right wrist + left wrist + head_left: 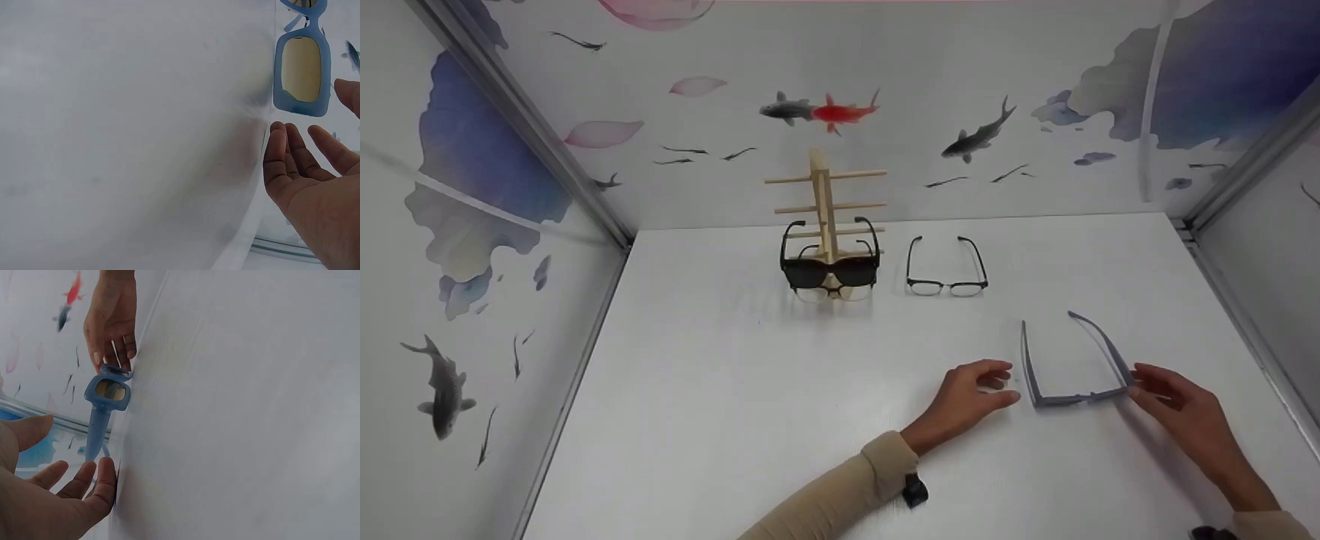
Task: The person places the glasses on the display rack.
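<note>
A pair of blue-framed sunglasses (pixel 1065 399) lies on the white table at front right, temples unfolded and pointing away. In the right wrist view, one tinted lens (pixel 301 70) shows yellowish. My left hand (pixel 964 401) hovers just left of the left temple, its fingers loosely bent with nothing between them. My right hand (pixel 1181 405) is at the frame's right hinge corner, thumb and fingers spread around it. From the right wrist, the fingers (pixel 275 149) look relaxed, and the frame appears beyond their tips. Whether they touch it is unclear.
A wooden glasses rack (pixel 823 191) stands at the back middle. Black sunglasses (pixel 831 272) and clear-lensed glasses (pixel 812 295) hang on its lower pegs. Right of it, dark-rimmed glasses (pixel 947 286) sit on the table (pixel 697 390). Printed panels (pixel 720 172) enclose the back and sides.
</note>
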`<state>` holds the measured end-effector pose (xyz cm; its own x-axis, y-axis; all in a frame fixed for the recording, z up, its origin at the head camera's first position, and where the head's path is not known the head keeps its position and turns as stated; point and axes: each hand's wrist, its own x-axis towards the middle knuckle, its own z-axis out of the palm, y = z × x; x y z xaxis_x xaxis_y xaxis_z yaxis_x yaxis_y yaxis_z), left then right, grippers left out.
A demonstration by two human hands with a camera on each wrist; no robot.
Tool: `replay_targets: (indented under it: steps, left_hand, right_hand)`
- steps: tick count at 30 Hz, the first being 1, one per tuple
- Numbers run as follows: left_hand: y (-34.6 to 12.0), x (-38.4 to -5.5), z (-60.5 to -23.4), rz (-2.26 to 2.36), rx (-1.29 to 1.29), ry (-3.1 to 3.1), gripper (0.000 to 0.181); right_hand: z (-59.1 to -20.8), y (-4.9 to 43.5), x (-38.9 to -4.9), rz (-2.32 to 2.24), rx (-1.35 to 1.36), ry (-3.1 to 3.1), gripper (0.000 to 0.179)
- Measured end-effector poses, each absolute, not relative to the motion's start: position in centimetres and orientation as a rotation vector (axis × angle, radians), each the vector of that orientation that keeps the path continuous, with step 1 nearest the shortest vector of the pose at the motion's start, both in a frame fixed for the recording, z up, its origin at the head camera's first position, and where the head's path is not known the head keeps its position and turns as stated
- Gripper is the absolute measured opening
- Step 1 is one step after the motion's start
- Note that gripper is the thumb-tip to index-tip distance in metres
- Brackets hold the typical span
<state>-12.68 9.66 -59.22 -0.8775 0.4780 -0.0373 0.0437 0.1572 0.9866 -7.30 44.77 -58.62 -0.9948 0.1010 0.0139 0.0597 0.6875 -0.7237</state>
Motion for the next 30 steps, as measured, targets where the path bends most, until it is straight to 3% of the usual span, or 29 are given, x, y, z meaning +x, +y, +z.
replay_targets:
  steps: [30]
  left_hand:
    - [12.4, -12.4, -58.9, 1.936, 0.224, 1.722, 0.053]
  right_hand:
    - [-58.5, 44.4, -7.1, 1.468, -0.143, -2.747, 0.057]
